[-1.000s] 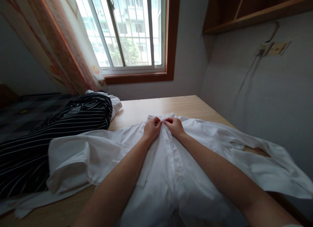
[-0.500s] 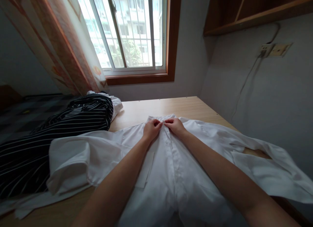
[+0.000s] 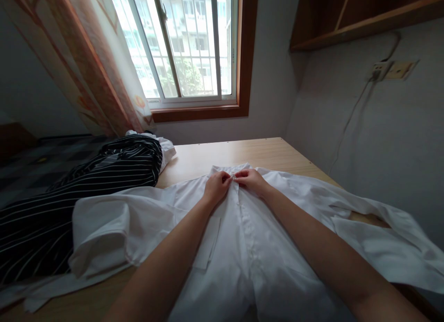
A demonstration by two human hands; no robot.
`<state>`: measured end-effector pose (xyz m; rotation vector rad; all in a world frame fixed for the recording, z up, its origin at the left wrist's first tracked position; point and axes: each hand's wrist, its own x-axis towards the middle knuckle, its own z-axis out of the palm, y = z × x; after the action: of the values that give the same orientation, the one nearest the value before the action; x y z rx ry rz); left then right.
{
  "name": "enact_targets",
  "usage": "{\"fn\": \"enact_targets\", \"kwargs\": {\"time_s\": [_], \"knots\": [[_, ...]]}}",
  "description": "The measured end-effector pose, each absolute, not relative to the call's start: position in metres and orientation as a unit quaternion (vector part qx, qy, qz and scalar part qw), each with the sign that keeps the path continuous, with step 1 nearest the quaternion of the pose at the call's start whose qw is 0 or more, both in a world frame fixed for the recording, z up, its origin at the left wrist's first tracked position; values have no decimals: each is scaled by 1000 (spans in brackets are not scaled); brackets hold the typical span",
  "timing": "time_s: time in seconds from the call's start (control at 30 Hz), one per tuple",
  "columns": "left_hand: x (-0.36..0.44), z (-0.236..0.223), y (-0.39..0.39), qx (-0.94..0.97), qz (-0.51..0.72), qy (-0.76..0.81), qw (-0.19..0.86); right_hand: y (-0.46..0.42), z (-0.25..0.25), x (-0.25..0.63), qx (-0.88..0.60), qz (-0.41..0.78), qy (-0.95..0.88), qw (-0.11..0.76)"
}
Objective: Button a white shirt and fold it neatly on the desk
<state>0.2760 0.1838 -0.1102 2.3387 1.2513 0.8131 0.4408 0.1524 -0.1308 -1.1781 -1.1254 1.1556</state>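
A white long-sleeved shirt (image 3: pixel 236 248) lies front side up across the table, its collar (image 3: pixel 231 167) at the far end and its sleeves spread to both sides. Just below the collar, my left hand (image 3: pixel 218 185) pinches the left edge of the front opening. My right hand (image 3: pixel 252 179) meets it there, fingers closed on the right edge of the placket. The fingertips almost touch, and they hide any button between them. Beneath my left forearm shows a chest pocket (image 3: pixel 208 243).
Black clothing with white stripes (image 3: pixel 128 160) is heaped at the left, with white cloth (image 3: pixel 168 152) behind it. The wooden table (image 3: pixel 256 151) reaches the wall under the window (image 3: pixel 187 45). A cord (image 3: pixel 347 118) hangs from the right wall's socket (image 3: pixel 379 71).
Both hands stay at the shirt's neck; the fingertips have shifted slightly while pinching the placket. The whole view has moved a little.
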Motion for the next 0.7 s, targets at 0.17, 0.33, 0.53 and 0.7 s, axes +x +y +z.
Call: {"fn": "enact_targets", "kwargs": {"time_s": [0.17, 0.33, 0.53, 0.7], "knots": [[275, -111, 184, 833, 284, 442, 172, 149, -127, 440, -471, 503, -477, 546], [275, -111, 183, 833, 280, 446, 168, 150, -127, 436, -486, 491, -465, 554], [279, -106, 175, 798, 259, 513, 183, 153, -135, 428, -565, 340, -517, 546], [279, -103, 175, 786, 250, 523, 212, 151, -132, 421, -607, 215, -581, 498]]}}
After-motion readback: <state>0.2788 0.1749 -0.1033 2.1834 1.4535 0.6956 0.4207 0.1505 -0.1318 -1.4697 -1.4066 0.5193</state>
